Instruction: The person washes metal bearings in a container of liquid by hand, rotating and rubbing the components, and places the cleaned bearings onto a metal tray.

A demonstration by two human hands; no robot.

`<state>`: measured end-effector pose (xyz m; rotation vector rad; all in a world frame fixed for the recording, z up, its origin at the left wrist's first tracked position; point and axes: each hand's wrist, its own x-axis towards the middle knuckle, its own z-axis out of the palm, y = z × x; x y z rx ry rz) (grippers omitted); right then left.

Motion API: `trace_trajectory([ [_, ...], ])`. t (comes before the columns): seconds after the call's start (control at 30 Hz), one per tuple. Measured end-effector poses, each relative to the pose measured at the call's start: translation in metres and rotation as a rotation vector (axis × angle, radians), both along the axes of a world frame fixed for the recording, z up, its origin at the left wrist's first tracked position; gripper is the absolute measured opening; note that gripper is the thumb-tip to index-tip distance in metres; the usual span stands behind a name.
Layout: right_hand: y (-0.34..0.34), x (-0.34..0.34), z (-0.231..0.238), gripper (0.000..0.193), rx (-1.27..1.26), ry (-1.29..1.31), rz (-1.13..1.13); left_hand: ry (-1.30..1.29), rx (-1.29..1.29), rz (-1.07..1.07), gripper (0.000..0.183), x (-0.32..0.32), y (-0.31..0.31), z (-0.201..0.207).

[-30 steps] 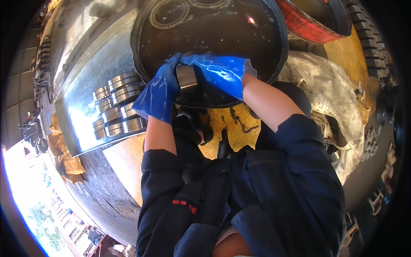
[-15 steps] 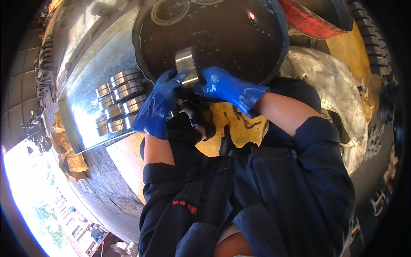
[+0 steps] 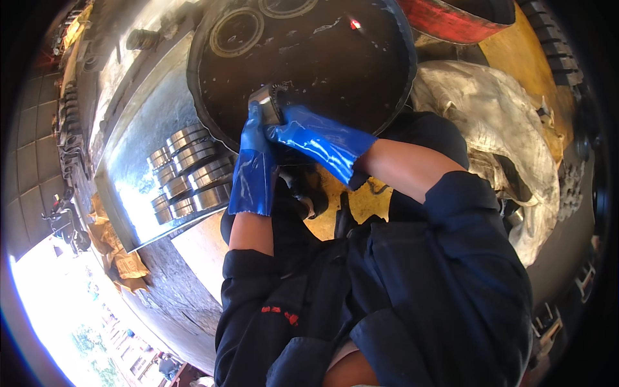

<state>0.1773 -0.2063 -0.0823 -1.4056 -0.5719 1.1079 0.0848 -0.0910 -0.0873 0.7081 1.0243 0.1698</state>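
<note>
Both my hands, in blue rubber gloves, hold a shiny metal bearing [image 3: 263, 98] over the near part of a wide round tub [image 3: 192, 97] of dark liquid. My left hand [image 3: 255, 132] is closed on the bearing's near left side. My right hand [image 3: 298, 128] grips it from the right, close against the left. The bearing is tilted, showing a smooth outer ring and a darker, toothed-looking side; the gloves hide its near part. Left of the tub, several similar shiny bearings [image 3: 193, 155] stand stacked in rows on a metal tray [image 3: 132, 222].
Ring-shaped parts [image 3: 237, 32] show at the tub's far left. A red container [image 3: 445, 26] stands at the far right, with a black tyre [image 3: 554, 55] beyond it. A pale crumpled sack [image 3: 490, 109] lies right of the tub. Torn brown paper [image 3: 122, 255] lies beside the tray.
The bearing has been turned, so its darker side now shows. My hands have come closer together around it. The view has shifted slightly.
</note>
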Motion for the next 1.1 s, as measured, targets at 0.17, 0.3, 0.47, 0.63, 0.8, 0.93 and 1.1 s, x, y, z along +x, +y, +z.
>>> trace_trajectory([
  [0.17, 0.005, 0.011, 0.061, 0.062, -0.319, -0.455, 0.212, -0.200, 0.118, 0.064, 0.068, 0.002, -0.011, 0.037],
  [0.3, -0.004, 0.013, 0.068, 0.055, -0.292, -0.714, 0.189, -0.347, 0.339, 0.026, 0.065, 0.010, -0.009, 0.035],
  [0.47, -0.016, 0.004, 0.087, 0.058, -0.312, -0.810, 0.180, -0.411, 0.381, 0.066, 0.066, 0.006, -0.006, 0.036],
  [0.63, -0.019, -0.004, 0.076, 0.037, -0.180, -0.891, -0.080, -0.375, 0.362, 0.089, 0.066, 0.008, -0.020, 0.045],
  [0.8, -0.017, 0.007, 0.090, 0.040, -0.338, -0.818, 0.182, -0.349, 0.495, 0.058, 0.060, 0.000, -0.019, 0.037],
  [0.93, -0.023, 0.014, 0.089, 0.045, -0.254, -0.792, 0.208, -0.183, 0.395, 0.112, 0.059, 0.008, -0.039, 0.062],
  [1.1, -0.023, 0.017, 0.093, 0.050, -0.338, -0.670, 0.368, -0.191, 0.106, 0.182, 0.058, 0.001, -0.040, 0.050],
])
